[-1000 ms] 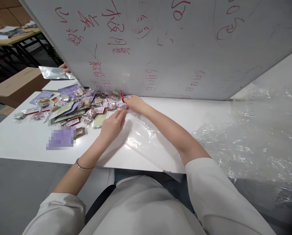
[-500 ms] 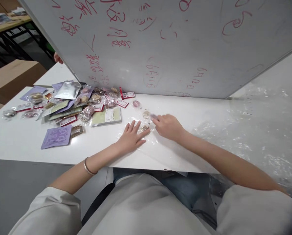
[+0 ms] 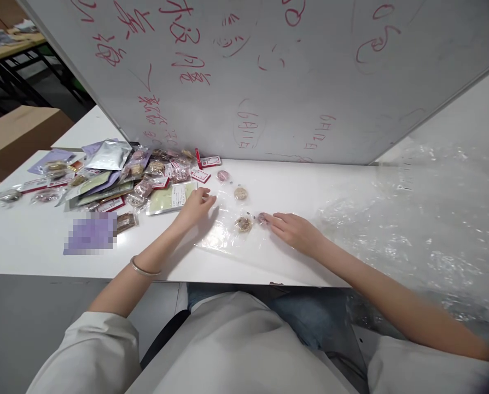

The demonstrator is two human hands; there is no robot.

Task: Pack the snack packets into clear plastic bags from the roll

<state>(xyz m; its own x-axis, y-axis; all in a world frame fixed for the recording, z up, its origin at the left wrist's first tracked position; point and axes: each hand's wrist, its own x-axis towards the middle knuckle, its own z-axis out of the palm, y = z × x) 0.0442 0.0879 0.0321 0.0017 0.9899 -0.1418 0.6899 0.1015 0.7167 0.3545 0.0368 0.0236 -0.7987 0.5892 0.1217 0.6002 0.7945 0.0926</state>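
My right hand (image 3: 294,232) has its fingertips on a small pinkish snack in clear wrapping (image 3: 262,219), at the right side of a clear plastic sheet (image 3: 215,236). Just left of those fingertips lies a round brown wrapped snack (image 3: 243,223). A pale round wrapped snack (image 3: 240,193) and a pink one (image 3: 223,175) lie farther back. With its fingers loosely bent and nothing visible in them, my left hand (image 3: 196,209) is over the right edge of a light green packet (image 3: 162,200).
A heap of wrapped snacks and pouches (image 3: 105,183) covers the table's left part. A purple pouch (image 3: 91,234) lies nearer me. Behind stands a whiteboard (image 3: 211,109) with red writing. Crumpled clear plastic film (image 3: 417,235) spreads at right; a cardboard box (image 3: 21,137) is far left.
My left hand has lifted off the brown snack and moved left toward the green packet. My right hand has come down and nearer me, with the pinkish snack now beside the brown one.
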